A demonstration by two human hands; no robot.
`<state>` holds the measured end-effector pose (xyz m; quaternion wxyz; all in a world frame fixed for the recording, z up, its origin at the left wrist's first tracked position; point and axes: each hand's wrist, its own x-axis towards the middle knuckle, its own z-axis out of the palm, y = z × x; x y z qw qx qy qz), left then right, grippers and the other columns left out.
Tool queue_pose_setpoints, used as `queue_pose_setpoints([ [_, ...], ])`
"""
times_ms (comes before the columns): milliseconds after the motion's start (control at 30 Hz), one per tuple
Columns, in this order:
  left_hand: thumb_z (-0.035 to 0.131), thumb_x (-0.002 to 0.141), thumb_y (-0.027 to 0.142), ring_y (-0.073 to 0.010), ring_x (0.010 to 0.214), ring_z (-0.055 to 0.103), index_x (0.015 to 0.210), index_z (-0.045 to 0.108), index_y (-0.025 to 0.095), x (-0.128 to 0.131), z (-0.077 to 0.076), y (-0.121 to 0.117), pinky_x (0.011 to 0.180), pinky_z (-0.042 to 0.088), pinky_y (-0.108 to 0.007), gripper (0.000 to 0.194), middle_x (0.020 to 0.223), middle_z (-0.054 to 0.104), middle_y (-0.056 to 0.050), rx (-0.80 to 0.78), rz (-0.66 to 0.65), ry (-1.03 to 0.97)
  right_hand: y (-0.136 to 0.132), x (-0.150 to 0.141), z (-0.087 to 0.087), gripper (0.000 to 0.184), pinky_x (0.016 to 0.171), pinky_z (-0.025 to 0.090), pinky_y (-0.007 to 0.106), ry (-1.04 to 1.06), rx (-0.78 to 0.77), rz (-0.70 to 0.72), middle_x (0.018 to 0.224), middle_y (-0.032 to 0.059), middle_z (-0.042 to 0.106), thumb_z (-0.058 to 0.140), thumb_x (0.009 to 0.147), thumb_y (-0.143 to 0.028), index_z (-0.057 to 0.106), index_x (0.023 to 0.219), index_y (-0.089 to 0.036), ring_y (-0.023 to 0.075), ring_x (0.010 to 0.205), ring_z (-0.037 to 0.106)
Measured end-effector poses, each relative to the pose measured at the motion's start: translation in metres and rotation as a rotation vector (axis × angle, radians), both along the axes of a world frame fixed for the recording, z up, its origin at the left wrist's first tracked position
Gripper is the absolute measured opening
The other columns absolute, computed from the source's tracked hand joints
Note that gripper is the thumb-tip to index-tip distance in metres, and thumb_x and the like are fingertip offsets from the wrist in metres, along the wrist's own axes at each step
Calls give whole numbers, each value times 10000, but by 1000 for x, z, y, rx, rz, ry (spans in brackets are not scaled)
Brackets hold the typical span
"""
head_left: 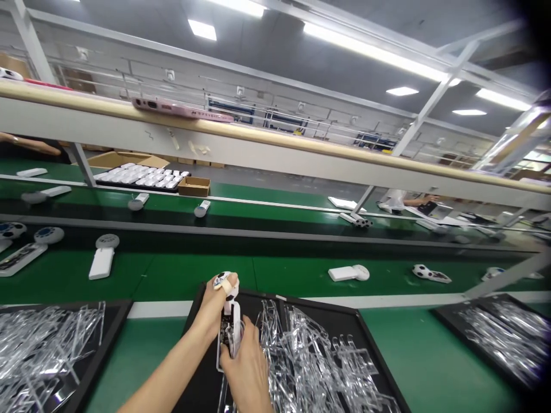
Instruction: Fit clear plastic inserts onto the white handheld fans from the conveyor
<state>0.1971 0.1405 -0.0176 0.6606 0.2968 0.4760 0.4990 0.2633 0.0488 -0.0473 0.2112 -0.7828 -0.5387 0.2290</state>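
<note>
A white handheld device (pixel 236 321) with a round, football-patterned head is held upright over a black tray (pixel 189 321). Its handle casing is open, showing a dark circuit board inside. My left hand (pixel 213 307) is closed around the patterned head, a pale wrap on one finger. At the handle, my right hand (pixel 249 367) grips the white casing with thumb and fingers on either side. Just right of that hand, many clear plastic strips (pixel 305 350) lie heaped in the tray. Fine details between the fingers are hidden.
More trays of clear plastic pieces stand left (pixel 47 344) and right (pixel 508 332). Similar white devices (pixel 102 258) lie along the green conveyor (pixel 172 275). A rail crosses ahead, bearing a pink phone (pixel 181 109). Beyond are a small cardboard box (pixel 194 186) and other people's arms (pixel 419 201).
</note>
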Motion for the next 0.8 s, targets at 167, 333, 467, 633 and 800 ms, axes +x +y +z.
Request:
queue_pose_setpoints([
  [167,763,611,354,-119,700,527,907,590,153,-28,10,-8,650,410,-240,397,796,593,-10,23,-252,-171,-7,20,17,492,807,441,327,367,53,113,1002,66,640,490,738,-133,404,1221,-176,223,930,609],
  [333,784,586,357,-165,713,589,856,601,126,-45,11,-11,701,459,-293,400,792,645,-66,-14,-361,-276,-15,29,34,495,796,437,295,552,40,295,948,19,657,500,711,-151,444,1201,-196,181,875,608],
  [467,781,588,381,-182,714,629,911,572,161,-39,4,-16,650,483,-293,443,846,642,-56,-77,-119,-215,-15,28,27,533,940,382,332,478,100,193,1182,100,587,459,759,-203,406,1284,-130,202,1070,551],
  [633,720,629,489,-217,789,650,1039,539,205,-38,7,-25,644,497,-312,530,955,637,-62,-45,-56,-93,-13,32,23,453,872,434,330,480,99,221,1027,60,656,474,768,-269,512,1206,-157,202,935,605],
  [800,707,653,483,-210,858,639,1110,486,211,-42,26,-33,704,478,-297,576,1022,617,-72,9,-32,27,-18,35,26,624,877,427,409,252,108,53,1135,121,604,522,782,-454,410,1313,-146,277,1030,567],
])
